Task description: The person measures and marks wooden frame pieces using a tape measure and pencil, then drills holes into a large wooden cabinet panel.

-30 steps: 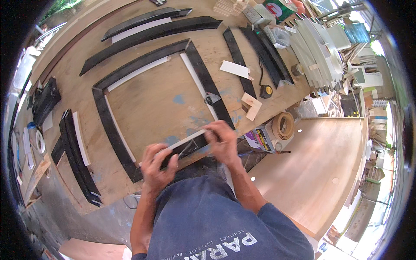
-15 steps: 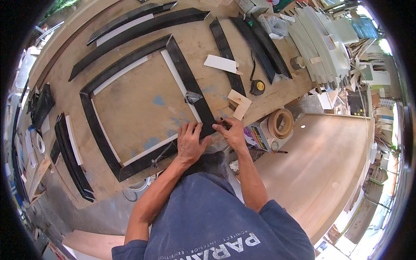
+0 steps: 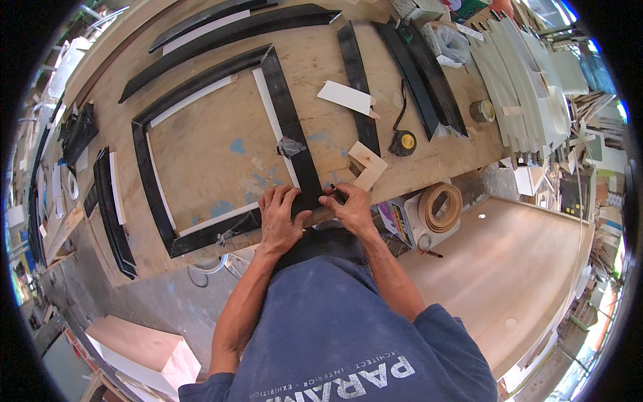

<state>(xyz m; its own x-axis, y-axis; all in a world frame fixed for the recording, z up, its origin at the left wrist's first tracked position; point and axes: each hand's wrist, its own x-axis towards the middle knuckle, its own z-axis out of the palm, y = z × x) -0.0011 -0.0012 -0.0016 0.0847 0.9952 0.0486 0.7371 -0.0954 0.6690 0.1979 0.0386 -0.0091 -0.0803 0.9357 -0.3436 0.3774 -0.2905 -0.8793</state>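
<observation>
A black mitred frame (image 3: pixel 153 191) with white strips along its inner edges lies on the wooden workbench (image 3: pixel 201 161). My left hand (image 3: pixel 278 221) rests on its near right corner, fingers laid over the black face and thumb apart. Just right of that corner, my right hand (image 3: pixel 351 211) is closed, fingers curled and thumb tip touching the frame's edge. A small dark object shows between its fingers, too small to name. Crumpled clear plastic or tape (image 3: pixel 291 147) clings to the frame's right side.
Loose black mouldings (image 3: pixel 228 47) lie at the back, others at the right (image 3: pixel 425 77) and left (image 3: pixel 112 214). Near my right hand are an L-shaped wood piece (image 3: pixel 367 164), a tape measure (image 3: pixel 402 143) and a white board piece (image 3: pixel 345 97). A coiled edging roll (image 3: pixel 440 208) sits beyond the bench edge.
The view has shifted slightly, moving the whole scene in the picture. Both hands stay at the same frame corner, with only slight finger movement.
</observation>
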